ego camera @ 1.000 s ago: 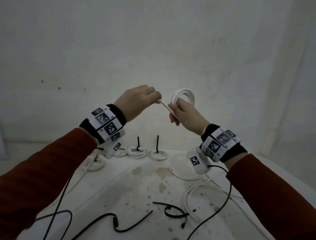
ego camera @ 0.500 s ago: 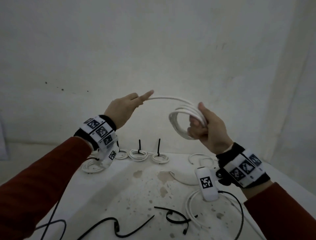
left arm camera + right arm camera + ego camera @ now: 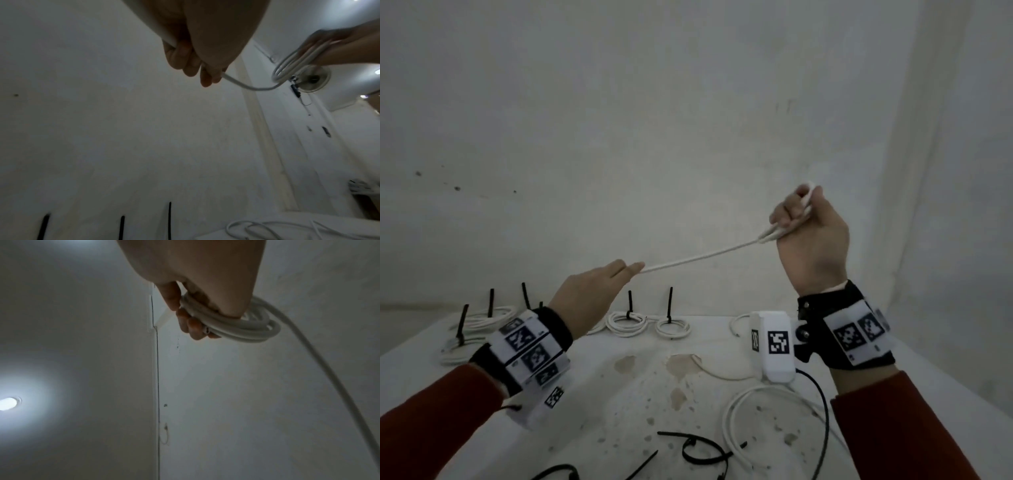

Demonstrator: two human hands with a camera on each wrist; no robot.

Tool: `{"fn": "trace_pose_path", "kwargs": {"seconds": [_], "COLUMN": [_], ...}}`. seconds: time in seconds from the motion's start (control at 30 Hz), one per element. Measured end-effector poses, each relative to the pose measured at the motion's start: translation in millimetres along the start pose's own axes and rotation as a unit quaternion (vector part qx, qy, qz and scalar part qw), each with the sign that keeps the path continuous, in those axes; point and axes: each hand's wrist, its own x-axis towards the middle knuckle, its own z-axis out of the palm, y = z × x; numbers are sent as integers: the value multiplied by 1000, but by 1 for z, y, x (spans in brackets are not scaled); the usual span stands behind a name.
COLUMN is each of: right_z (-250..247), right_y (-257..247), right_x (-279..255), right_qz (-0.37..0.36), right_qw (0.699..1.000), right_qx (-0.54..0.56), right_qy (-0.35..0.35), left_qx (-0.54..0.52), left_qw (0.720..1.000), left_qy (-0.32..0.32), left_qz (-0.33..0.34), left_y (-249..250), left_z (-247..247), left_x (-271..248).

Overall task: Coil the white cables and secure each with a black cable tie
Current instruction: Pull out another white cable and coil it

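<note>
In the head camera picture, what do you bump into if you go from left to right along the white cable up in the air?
Left hand pinching the cable's end → the stretched white cable → right hand gripping the coiled loops.

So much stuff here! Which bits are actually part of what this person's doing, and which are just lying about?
In use:
- cable, stretched between both hands
- coil gripped in the right hand
- left hand pinching the free end
- loose ties, waiting
- uncoiled cable, waiting

Lying about:
- tied coils, already done
- stains on the table
</note>
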Motion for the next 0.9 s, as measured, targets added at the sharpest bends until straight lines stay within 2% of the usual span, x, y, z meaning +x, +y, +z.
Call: {"fn": "trace_pose_path", "kwargs": {"seconds": [0.1, 0.17, 0.27, 0.37, 0.4, 0.47, 0.53, 0.57, 0.67, 0.7, 0.8, 0.9], "right_z": [-8, -15, -29, -36, -35, -31, -26, -23, -14, -10, 0, 14], "right_y": [14, 27, 47, 64, 68, 75, 79, 81, 87, 87, 80, 66], "right_x": [9, 12, 8, -6, -14, -30, -46, -52, -71, -76, -83, -84], "right_qz": [-15, -15, 23, 80, 103, 144, 188, 212, 303, 333, 374, 312], "right_qw": [991, 959, 855, 732, 701, 676, 693, 718, 833, 858, 881, 912], "right_qx": [-122, -280, -518, -659, -678, -674, -623, -579, -365, -291, -161, -169], "right_qy": [44, 46, -21, -153, -194, -262, -310, -324, -284, -262, -242, -208], "left_qx": [55, 67, 69, 101, 105, 95, 63, 44, -9, -26, -82, -246], "left_qw": [997, 994, 988, 984, 984, 987, 992, 994, 999, 999, 993, 950], "left_qy": [5, 5, 9, 17, 21, 28, 28, 26, 3, -7, -76, -158], "left_qz": [54, 89, 140, 147, 141, 125, 106, 96, 52, 33, -24, -105], "left_y": [9, 14, 14, 6, 2, -3, -8, -11, -18, -20, -22, -11], "left_z": [-23, -40, -64, -84, -89, -97, -102, -103, -101, -98, -85, -72], "left_x": [2, 6, 15, 25, 28, 34, 40, 43, 50, 50, 47, 36]}}
